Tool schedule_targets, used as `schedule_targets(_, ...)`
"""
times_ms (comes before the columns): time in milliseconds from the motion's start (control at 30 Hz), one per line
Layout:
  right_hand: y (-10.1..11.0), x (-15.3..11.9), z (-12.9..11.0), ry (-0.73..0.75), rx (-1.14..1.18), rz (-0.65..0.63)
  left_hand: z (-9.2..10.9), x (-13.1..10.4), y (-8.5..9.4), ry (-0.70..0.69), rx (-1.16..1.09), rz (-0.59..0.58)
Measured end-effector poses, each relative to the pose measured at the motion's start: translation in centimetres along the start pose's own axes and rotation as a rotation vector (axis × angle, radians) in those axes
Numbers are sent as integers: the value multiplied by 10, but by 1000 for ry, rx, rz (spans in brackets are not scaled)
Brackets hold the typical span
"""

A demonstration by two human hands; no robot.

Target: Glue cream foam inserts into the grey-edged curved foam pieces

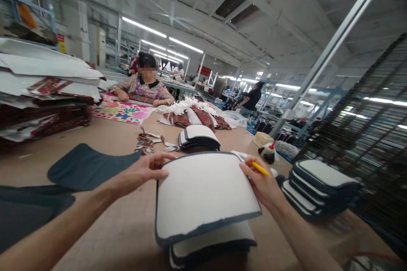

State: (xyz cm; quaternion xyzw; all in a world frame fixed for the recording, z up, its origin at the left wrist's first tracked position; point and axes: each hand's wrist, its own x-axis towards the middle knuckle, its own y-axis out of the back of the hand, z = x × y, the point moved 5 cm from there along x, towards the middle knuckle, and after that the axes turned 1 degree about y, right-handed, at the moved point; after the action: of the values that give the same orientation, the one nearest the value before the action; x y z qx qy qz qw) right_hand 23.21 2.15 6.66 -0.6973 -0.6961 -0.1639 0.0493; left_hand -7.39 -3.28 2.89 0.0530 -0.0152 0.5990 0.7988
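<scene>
A white panel with a dark fabric border [208,194] is held up in front of me, its far edge raised. My left hand [151,167] pinches its upper left corner, thumb on the white face and fingers behind. At the upper right corner my right hand [262,178] grips the same panel. A slim yellow stick-like tool [260,168] juts from between the right fingers; its exact kind does not show. Just under the panel lies a pile of similar panels [216,243]. Beyond its far edge sits another small stack of panels [199,135].
More stacked panels [324,182] stand on the right. Dark cut fabric pieces [92,167] lie at left, near a tall pile of white sheets [47,76]. Scraps [152,142] and patterned bundles [197,114] are ahead. A person [148,84] works across the table.
</scene>
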Motion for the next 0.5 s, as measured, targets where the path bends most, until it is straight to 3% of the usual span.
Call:
schedule_targets(100, 25, -16, 45, -6, -151, 23, -46, 12, -23, 77, 42, -1)
schedule_targets(200, 35, -23, 73, 22, -281, 8, -70, 15, -36, 105, 230, -31)
schedule_targets(267, 36, -23, 86, 48, -343, -1, -69, 13, -44, 71, 393, 7)
schedule_targets(367, 29, -24, 102, 68, -423, -17, -45, 6, -71, -162, 763, 97)
schedule_targets(433, 27, -27, 106, 70, -471, -30, -31, 0, -103, -337, 996, 33)
schedule_targets(500, 33, -31, 99, 94, -536, -11, -29, -3, -130, -405, 1106, -64)
